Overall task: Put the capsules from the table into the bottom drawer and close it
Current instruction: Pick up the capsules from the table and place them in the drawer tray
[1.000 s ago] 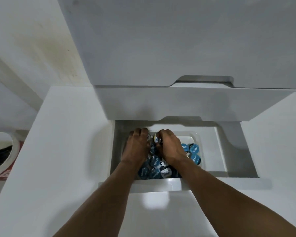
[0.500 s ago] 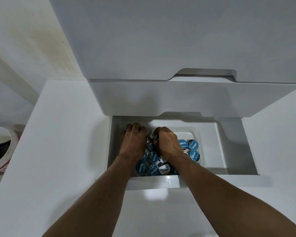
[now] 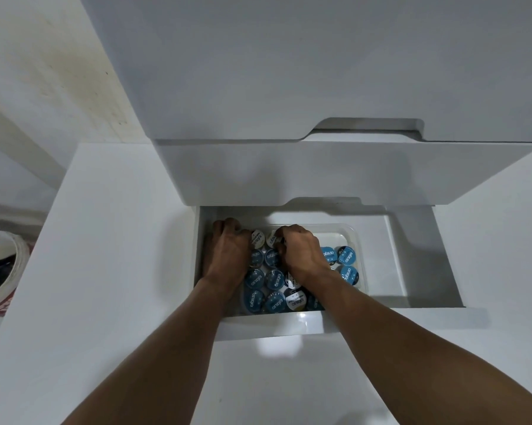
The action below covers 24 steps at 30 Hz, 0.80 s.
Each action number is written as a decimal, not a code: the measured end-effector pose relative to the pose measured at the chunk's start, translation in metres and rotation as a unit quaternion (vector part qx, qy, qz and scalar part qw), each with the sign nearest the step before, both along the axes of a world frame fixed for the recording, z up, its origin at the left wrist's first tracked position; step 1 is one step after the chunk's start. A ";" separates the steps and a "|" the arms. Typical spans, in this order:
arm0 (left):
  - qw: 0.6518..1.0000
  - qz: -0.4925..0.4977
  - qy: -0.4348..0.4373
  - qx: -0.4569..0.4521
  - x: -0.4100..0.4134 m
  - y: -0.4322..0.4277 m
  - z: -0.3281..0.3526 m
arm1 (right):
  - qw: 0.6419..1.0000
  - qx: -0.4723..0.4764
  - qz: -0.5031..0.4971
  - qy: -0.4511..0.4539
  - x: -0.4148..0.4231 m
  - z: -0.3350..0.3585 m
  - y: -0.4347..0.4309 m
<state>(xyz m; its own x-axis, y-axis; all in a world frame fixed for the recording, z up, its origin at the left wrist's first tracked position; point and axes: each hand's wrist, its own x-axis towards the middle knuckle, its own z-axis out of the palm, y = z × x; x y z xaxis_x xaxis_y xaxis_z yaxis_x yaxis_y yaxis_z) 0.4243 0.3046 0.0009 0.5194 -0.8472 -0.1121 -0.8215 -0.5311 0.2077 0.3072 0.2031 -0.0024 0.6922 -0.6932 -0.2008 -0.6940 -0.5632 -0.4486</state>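
The bottom drawer (image 3: 418, 271) is pulled open below two shut drawer fronts. A clear plastic tray (image 3: 352, 233) lies inside it, holding several capsules (image 3: 273, 279) with blue lids and a few with white lids. My left hand (image 3: 227, 256) lies palm down on the tray's left side, fingers curled over its far left corner; its grip is hidden. My right hand (image 3: 300, 256) is in the middle of the tray, fingers curled down onto a white-lidded capsule (image 3: 271, 238). Three blue capsules (image 3: 346, 256) lie to its right.
The drawer's front panel (image 3: 273, 328) juts toward me under my forearms. The middle drawer front (image 3: 335, 170) overhangs the back of the open drawer. White cabinet tops flank the drawer on both sides. A white bucket (image 3: 10, 256) stands low at the far left.
My hands stay in the tray but have parted slightly. Two white-lidded capsules now show between them at the tray's back. The camera has tilted a little.
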 end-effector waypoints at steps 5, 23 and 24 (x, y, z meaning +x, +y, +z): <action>0.999 -0.002 -0.012 -0.031 -0.004 -0.004 0.002 | 1.000 -0.003 -0.005 -0.001 -0.001 -0.001 0.000; 1.000 -0.012 0.000 -0.013 0.000 -0.005 0.006 | 1.000 -0.007 0.018 -0.021 0.001 0.004 0.000; 1.000 -0.012 0.004 -0.018 -0.001 -0.004 0.008 | 0.999 -0.006 0.021 -0.025 0.000 0.006 0.000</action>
